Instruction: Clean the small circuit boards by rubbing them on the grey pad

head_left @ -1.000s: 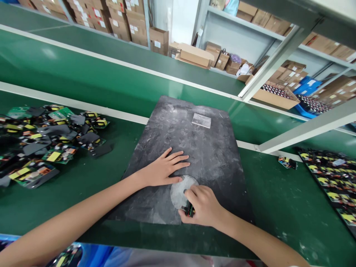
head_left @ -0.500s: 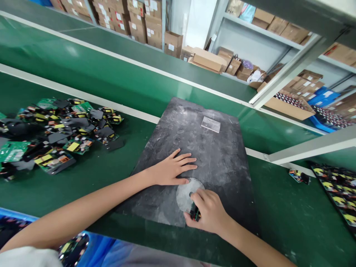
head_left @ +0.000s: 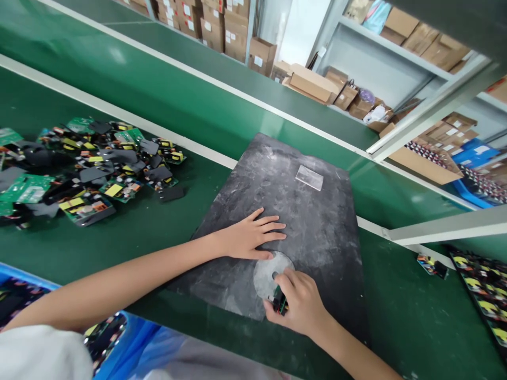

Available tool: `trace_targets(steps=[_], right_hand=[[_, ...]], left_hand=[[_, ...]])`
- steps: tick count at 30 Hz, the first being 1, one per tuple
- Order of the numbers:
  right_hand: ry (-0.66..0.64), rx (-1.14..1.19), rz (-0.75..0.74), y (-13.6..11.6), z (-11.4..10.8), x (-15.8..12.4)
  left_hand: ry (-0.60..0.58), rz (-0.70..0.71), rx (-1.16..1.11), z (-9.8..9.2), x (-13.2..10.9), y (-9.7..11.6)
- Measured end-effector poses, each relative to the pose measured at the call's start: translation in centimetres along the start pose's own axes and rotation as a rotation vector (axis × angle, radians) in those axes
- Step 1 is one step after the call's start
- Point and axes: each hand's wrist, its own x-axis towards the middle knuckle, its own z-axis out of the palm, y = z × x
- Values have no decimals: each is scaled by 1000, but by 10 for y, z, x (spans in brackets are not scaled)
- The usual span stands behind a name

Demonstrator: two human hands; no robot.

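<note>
My left hand (head_left: 263, 235) lies flat on a dark, scuffed board (head_left: 312, 221), fingers spread. Its thumb touches the upper edge of a round grey disc (head_left: 263, 275) that has a small hole. Over the disc's lower right side, my right hand (head_left: 299, 303) is closed on a small circuit board (head_left: 280, 302) with dark components. Most of that circuit board is covered by my fingers, and its underside is hidden. A flat, pale rectangular plate (head_left: 309, 178) rests near the far end of the dark board.
A heap of circuit boards (head_left: 114, 169) with black pieces lies on the green bench at left. One loose circuit board (head_left: 431, 265) and a tray of boards (head_left: 485, 295) are at right. Blue bins (head_left: 130, 338) stand below the front edge. A white post (head_left: 447, 227) rises at right.
The whole view has shifted slightly, so the bench items sit further right in the picture. Both hands keep nearly the same places on the dark board and disc.
</note>
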Motion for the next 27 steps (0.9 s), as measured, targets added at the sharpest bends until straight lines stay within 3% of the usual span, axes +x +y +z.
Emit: trace_targets(steps=[7,17,22,27], right_hand=[[-13,16,-26,4,2,-3],[-73,-67,-24,-6,-7,2],[-59,-142,86,5,-9,6],[-68,-83,-2,0,-8,4]], left_hand=[[51,12,-47,2,-1,1],[2,-3,2,2,0,2],[1,-5,16,3,1,1],[-13,4,29,2,1,0]])
